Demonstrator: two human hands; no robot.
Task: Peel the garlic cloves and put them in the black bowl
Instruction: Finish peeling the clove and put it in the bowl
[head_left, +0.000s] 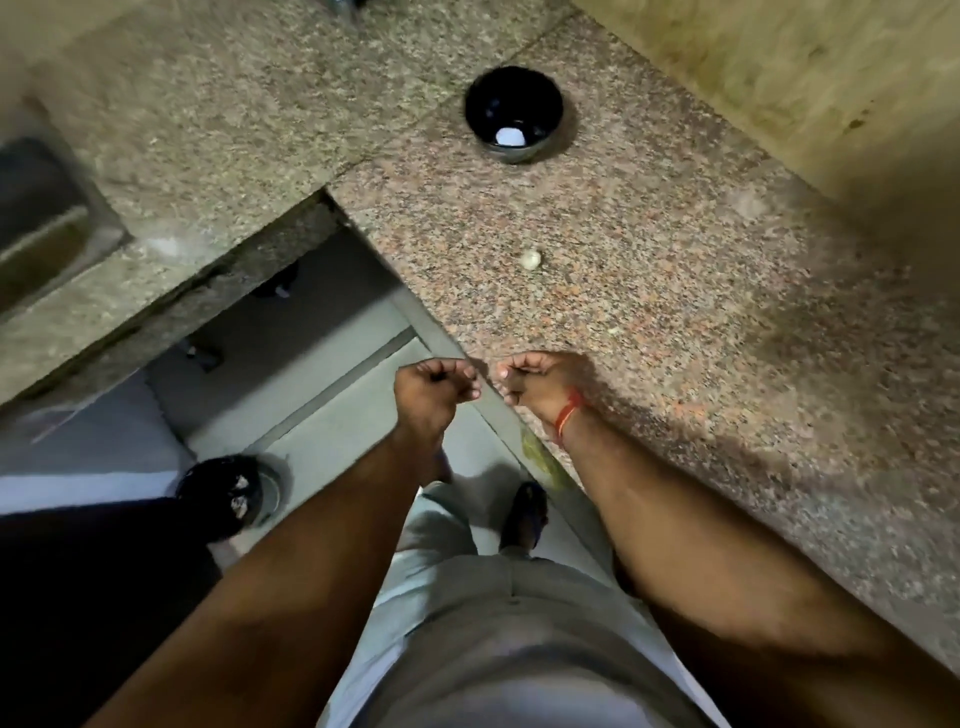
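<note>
Curling inward on both sides, fingertips (470, 382) nearly meeting at the middle of the view, just over the counter's near edge. Holding something? Impossible to tell — nothing showing plainly between the curled fingers, and the motion blur hiding the gap.

Hovering off the edge, the left hand (431, 387), knuckles up, forearm running down toward seven o'clock. Sitting beside it at three o'clock, the right hand (540, 384), over the speckled pinkish-brown granite counter (675, 312), wearing a red-orange thread band (569, 415) around the wrist, forearm stretching toward five o'clock.

Lying alone on the granite at twelve o'clock from the hands, well apart from them — a small whitish unpeeled garlic clove (531, 258). Standing farther along the same line, near the top of the view, the round glossy black bowl (513, 114), holding one pale peeled garlic clove (510, 136) at its bottom.

Showing at eight o'clock on the floor, a round dark bin (228, 493) with scraps inside. Appearing at nine o'clock, part of a steel sink (41, 223).
</note>
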